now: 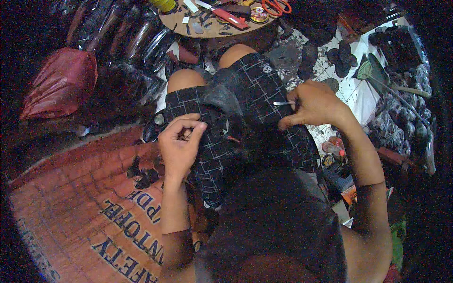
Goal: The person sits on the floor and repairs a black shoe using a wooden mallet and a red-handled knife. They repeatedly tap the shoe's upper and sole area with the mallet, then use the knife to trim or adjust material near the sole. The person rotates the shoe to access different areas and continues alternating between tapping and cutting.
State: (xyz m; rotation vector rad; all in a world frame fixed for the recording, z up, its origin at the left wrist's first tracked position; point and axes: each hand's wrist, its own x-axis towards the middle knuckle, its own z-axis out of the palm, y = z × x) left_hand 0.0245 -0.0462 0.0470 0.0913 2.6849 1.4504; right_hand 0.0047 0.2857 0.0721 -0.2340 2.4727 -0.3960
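Note:
My left hand [181, 144] is over my left thigh, thumb and fingertips pinched together; whatever they hold is too small or hidden to make out. To its right, a dark, glossy black piece [219, 94], possibly leather, lies between my legs on the checked shorts [259, 87]. My right hand [314, 106], raised over my right thigh, grips a slim metal tool [282, 103] whose shiny end points left toward the black piece. Its thumb is bent down below the tool.
A round board [184, 26] holds a red-handled knife, tins, scissors and scraps ahead. Maroon bag [59, 80] and wrapped dark goods [137, 42] sit left. An orange printed sack [71, 188] spreads lower left. Black cutouts [342, 61], a green fan-shaped item [370, 70] and plastic bundles [394, 127] lie right.

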